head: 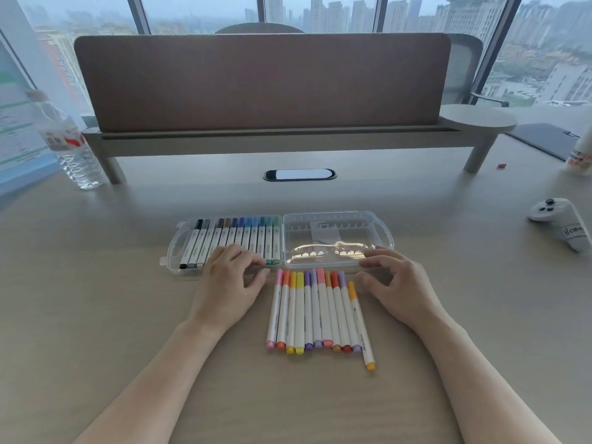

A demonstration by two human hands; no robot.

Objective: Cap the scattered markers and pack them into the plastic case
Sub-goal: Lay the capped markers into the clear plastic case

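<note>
A clear plastic case (378, 219) lies open flat on the desk. Its left half holds a row of capped markers (253, 235) in black, grey, brown, blue and green. Its right half holds no markers. In front of the case lies a tight row of several capped markers (315, 312) in pink, orange, yellow, purple and red, with one orange marker (362, 326) slanting off at the right end. My left hand (229, 283) rests with loosely curled fingers on the case's front left edge. My right hand (395, 283) hovers by the front right edge, fingers relaxed, holding nothing.
A water bottle (69, 142) stands at the back left beside a desk shelf with a brown divider (262, 81). A white game controller (562, 221) lies at the right, and a small bottle (581, 158) stands at the far right edge.
</note>
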